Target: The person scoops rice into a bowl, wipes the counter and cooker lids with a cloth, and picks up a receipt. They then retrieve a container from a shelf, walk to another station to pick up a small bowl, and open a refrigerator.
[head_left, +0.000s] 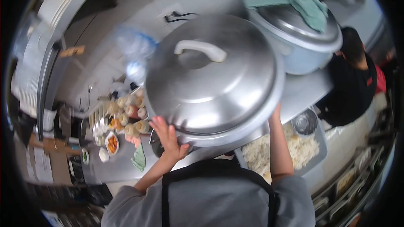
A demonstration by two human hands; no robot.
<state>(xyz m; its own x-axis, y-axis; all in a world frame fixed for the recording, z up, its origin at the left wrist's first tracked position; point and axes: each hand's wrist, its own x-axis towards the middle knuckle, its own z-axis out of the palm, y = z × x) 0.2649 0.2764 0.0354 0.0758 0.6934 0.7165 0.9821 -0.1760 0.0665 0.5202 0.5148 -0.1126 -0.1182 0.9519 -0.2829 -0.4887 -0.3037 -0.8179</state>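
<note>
A large round metal lid (227, 84) with a white handle (206, 50) covers a big cooker right in front of me. My left hand (169, 139) lies against the near left side of the cooker's rim, fingers spread. On the near right, my right hand (276, 112) is at the rim, its fingers mostly hidden behind it. Below my right forearm, a grey tub (323, 143) holds white rice (305, 149) and a metal bowl (304, 122).
A second lidded cooker (309, 52) with a green cloth (294, 2) stands at the back right. Another person (351, 86) in black is at the right. Squeeze bottles (131, 111), a dish of orange food (112, 144) and another green cloth (138, 158) are at the left.
</note>
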